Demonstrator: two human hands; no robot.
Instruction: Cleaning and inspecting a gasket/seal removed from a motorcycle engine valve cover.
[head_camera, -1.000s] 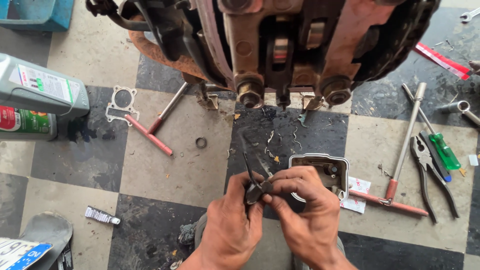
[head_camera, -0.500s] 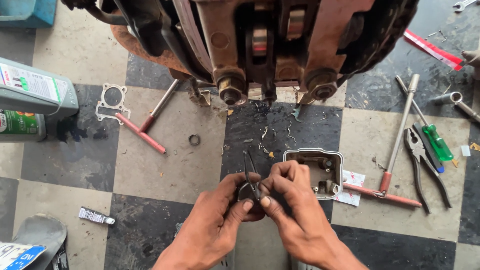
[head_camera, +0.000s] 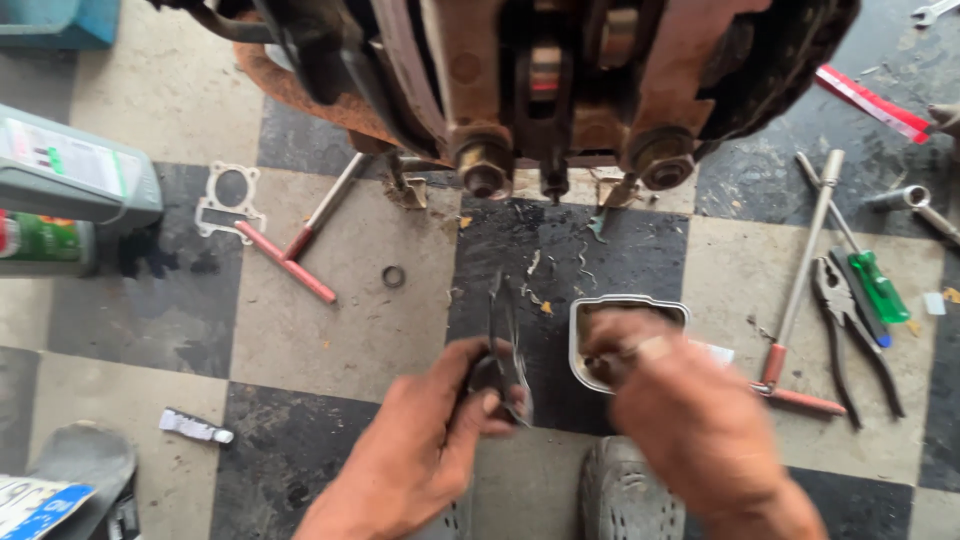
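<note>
My left hand (head_camera: 425, 445) grips a pair of thin pointed pliers (head_camera: 503, 340), their tips aimed away from me toward the engine. My right hand (head_camera: 680, 410) is blurred, apart from the left, hovering over a small metal engine cover (head_camera: 625, 310) lying on the floor; whether it holds anything small I cannot tell. A rusty, greasy engine block (head_camera: 560, 90) hangs at the top of the view with two round bolt ends facing me.
On the checkered tile floor lie a red-handled T-wrench (head_camera: 300, 245), a gasket (head_camera: 225, 205), a small ring (head_camera: 393, 277), a grey oil bottle (head_camera: 70, 175), a green can (head_camera: 45, 243), a small tube (head_camera: 195, 427), pliers (head_camera: 850, 330), a green screwdriver (head_camera: 870, 280), and another T-handle tool (head_camera: 795, 300).
My hands were together around the pliers; now the right hand has pulled away to the right, over the metal cover, while the left keeps the pliers. The view has shifted slightly.
</note>
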